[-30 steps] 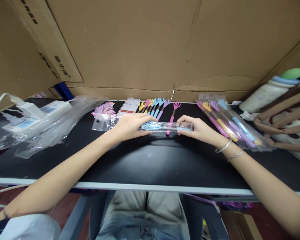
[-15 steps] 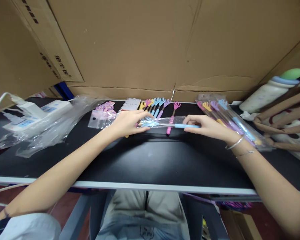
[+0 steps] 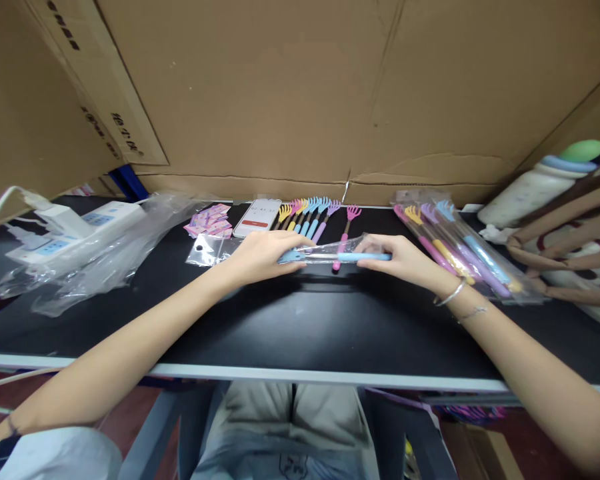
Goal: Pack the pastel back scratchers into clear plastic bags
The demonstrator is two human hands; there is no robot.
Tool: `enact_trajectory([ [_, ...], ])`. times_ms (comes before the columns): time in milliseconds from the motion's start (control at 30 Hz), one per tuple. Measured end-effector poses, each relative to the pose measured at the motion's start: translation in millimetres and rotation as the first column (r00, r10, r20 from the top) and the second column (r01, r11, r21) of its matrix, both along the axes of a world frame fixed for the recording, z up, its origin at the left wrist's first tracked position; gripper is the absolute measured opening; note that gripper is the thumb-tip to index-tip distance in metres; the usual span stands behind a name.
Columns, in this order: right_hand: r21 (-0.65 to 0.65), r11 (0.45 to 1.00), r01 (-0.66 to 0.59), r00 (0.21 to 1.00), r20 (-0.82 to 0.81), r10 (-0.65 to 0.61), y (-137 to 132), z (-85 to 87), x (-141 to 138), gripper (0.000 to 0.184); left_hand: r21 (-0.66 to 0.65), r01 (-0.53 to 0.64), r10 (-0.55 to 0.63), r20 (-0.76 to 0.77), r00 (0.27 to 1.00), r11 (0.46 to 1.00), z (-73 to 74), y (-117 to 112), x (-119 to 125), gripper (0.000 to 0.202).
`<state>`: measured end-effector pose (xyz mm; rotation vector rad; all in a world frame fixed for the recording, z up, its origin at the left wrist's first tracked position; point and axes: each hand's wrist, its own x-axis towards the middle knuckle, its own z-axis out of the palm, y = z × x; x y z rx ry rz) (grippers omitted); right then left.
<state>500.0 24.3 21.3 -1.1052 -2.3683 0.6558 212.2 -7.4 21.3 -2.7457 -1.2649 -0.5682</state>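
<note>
A light blue back scratcher (image 3: 347,257) lies level between my hands, inside or against a clear plastic bag (image 3: 205,251). My left hand (image 3: 265,256) is closed around the bag and the scratcher's claw end, with the bag's hang-hole end sticking out to the left. My right hand (image 3: 397,257) pinches the end of the blue handle and the bag's film. Just behind, a pink back scratcher (image 3: 353,213) lies apart, its handle partly covered by the bag. Several back scratchers (image 3: 307,213) in yellow, pink, blue and purple form a row behind my left hand.
Bagged back scratchers (image 3: 455,247) lie to the right, by a white bottle (image 3: 535,190). Pink-purple cards (image 3: 210,220) and a phone (image 3: 260,215) lie at the back left. Further left are loose plastic film (image 3: 125,247) and a power strip (image 3: 55,240). Cardboard (image 3: 280,100) walls the back.
Both hands have come slightly nearer to me with the blue back scratcher and bag. My right hand has shifted a little left. The cards and phone are less covered now.
</note>
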Motion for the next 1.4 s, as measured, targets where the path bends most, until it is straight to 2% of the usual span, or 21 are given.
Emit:
enact_trajectory([
  [200, -0.188, 0.977, -0.095, 0.995, -0.02, 0.093, 3, 6.3, 10, 0.038, 0.002, -0.001, 0.001, 0.0, 1.0, 1.0, -1.3, 6, -6, 0.034],
  [300, -0.227, 0.969, -0.098, 0.995, -0.036, 0.092, 3, 14.4, 15, 0.04, 0.015, -0.017, 0.017, 0.01, 1.0, 1.0, -1.5, 9, -10, 0.034],
  [433, -0.227, 0.973, -0.05, 0.998, -0.056, 0.038, -1, 18.7, 12, 0.039, 0.024, -0.008, 0.008, 0.009, 1.0, 1.0, -1.8, 10, -11, 0.033],
  [633, -0.204, 0.979, -0.019, 0.99, -0.139, -0.01, -3, 5.6, 1, 0.036, 0.013, -0.005, 0.005, -0.01, 1.0, 1.0, -1.0, 6, -7, 0.032],
  [933, -0.311, 0.948, -0.065, 0.96, -0.28, -0.026, -5, -3.8, -7, 0.034, 0.001, -0.054, 0.054, -0.027, 0.998, 0.999, -5.0, 6, -4, 0.032],
  [1233, -0.283, 0.954, -0.102, 0.967, -0.253, 0.028, -10, -6.2, -12, 0.032, -0.021, 0.023, -0.024, -0.061, 0.998, 1.0, -5.7, 4, -1, 0.029],
  [1400, -0.282, 0.955, -0.089, 0.979, -0.201, 0.032, -7, -2.1, -7, 0.034, -0.003, -0.006, 0.006, -0.071, 0.997, 1.0, -3.8, 4, -4, 0.029],
])
